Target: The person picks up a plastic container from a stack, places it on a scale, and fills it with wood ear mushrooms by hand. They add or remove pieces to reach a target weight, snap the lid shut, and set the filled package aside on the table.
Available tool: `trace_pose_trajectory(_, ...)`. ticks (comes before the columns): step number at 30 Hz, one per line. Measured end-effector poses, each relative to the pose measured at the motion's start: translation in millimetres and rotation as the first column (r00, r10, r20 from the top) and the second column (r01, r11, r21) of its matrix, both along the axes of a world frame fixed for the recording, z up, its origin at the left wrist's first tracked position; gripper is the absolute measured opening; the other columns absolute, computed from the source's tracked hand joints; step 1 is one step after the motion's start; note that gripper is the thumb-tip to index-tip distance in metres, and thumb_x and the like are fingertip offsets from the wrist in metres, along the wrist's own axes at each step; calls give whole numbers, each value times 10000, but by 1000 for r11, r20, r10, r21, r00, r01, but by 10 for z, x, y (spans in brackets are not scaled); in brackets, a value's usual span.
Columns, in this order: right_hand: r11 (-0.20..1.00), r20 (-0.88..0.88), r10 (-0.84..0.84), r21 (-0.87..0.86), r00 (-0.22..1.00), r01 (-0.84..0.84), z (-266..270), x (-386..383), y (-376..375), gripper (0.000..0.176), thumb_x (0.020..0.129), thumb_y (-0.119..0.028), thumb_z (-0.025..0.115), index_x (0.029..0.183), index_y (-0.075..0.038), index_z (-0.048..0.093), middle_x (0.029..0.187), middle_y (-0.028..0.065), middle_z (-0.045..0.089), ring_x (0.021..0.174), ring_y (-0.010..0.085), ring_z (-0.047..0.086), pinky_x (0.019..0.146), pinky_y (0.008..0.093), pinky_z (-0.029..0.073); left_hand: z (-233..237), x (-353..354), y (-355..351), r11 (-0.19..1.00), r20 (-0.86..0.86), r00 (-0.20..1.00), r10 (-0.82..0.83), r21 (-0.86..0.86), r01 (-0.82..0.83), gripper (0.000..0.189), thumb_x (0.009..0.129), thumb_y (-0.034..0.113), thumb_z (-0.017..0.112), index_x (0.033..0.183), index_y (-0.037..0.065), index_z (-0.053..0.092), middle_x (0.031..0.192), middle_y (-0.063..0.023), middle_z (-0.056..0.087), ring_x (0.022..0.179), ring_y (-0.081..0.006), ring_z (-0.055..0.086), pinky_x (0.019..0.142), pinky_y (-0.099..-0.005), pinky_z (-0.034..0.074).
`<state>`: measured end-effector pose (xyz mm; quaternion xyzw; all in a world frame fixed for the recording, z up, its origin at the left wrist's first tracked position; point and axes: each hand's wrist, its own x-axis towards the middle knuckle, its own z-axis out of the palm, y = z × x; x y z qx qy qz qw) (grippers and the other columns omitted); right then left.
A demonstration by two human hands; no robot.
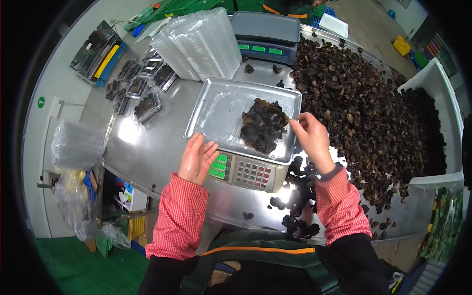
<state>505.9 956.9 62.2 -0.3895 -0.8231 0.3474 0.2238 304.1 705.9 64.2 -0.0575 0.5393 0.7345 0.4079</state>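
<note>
A digital weighing scale [253,172] with a lit green display stands in front of me. Its metal tray [216,110] bears a heap of dark wood ear mushrooms [263,128] on the right half. My right hand [310,137] is at the right edge of that heap, thumb and forefinger pinched on a wood ear mushroom there. My left hand [196,158] hovers by the tray's front left corner, palm up and fingers apart, holding nothing.
A large spread of loose wood ear mushrooms [354,108] covers the table's right side, by a white foam box [437,179]. Stacked clear plastic trays [196,44] and a second scale [265,29] stand behind. Packed clear boxes [147,107] lie left. Another person [285,7] is beyond.
</note>
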Motion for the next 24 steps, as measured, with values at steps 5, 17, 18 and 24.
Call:
trace_pose_trajectory(5, 999, -46, 40, -14, 998, -41, -172, -148, 72, 222, 896, -239, 681, 921, -20, 657, 749, 124, 675, 671, 251, 658, 628, 371, 509, -32, -18, 59, 1000, 16, 1000, -8, 18, 8, 640, 994, 313, 625, 1487, 106, 272, 1323, -247, 453, 1256, -359, 513, 1041, -438, 478)
trace_pose_trajectory(17, 965, -180, 21, -253, 984, -67, -318, -173, 79, 197, 877, -195, 706, 951, -21, 651, 687, 48, 633, 612, 128, 594, 606, 296, 487, -76, -89, 146, 998, 67, 998, 2, 63, -6, 621, 976, 290, 654, 1456, 115, 301, 1307, -239, 458, 1208, -351, 544, 1034, -445, 499)
trace_pose_trajectory(18, 967, -203, 16, -246, 979, -67, -349, -188, 83, 181, 877, -179, 697, 949, -19, 650, 690, 42, 635, 616, 121, 597, 605, 293, 488, -77, -96, 144, 998, 65, 998, -1, 64, -3, 623, 975, 289, 656, 1456, 113, 300, 1308, -240, 456, 1209, -351, 543, 1033, -445, 500)
trace_pose_trajectory(24, 785, -313, -149, -614, 938, -80, -136, -64, 143, 121, 910, -103, 643, 988, -12, 637, 691, -3, 617, 601, 64, 574, 559, 272, 468, -102, -129, 131, 996, 57, 998, -18, 91, 13, 625, 969, 287, 664, 1444, 102, 302, 1313, -254, 448, 1212, -351, 540, 1030, -442, 503)
